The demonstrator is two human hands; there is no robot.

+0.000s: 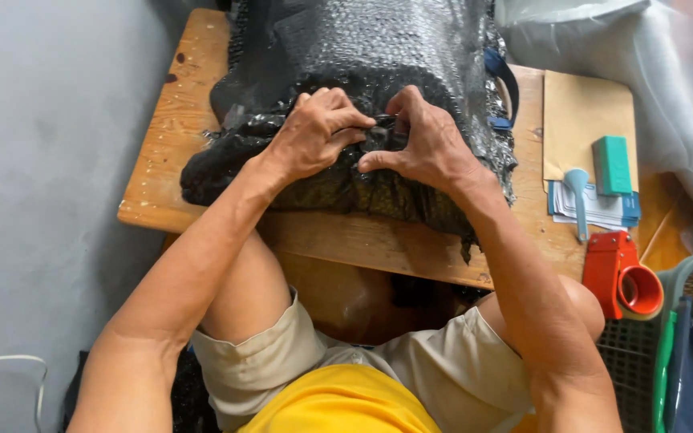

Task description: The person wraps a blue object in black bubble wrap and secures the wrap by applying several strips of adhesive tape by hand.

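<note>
Hands meet on the black bubble-wrapped bundle [362, 96]: left hand [314, 132] and right hand [423, 140] both pinch its near edge, the bundle stretching away across the bench [162, 160].

I take this for a packing workshop: wooden bench [346, 240], tape dispenser [621, 277] and envelope [583, 120] right of my hands.
</note>
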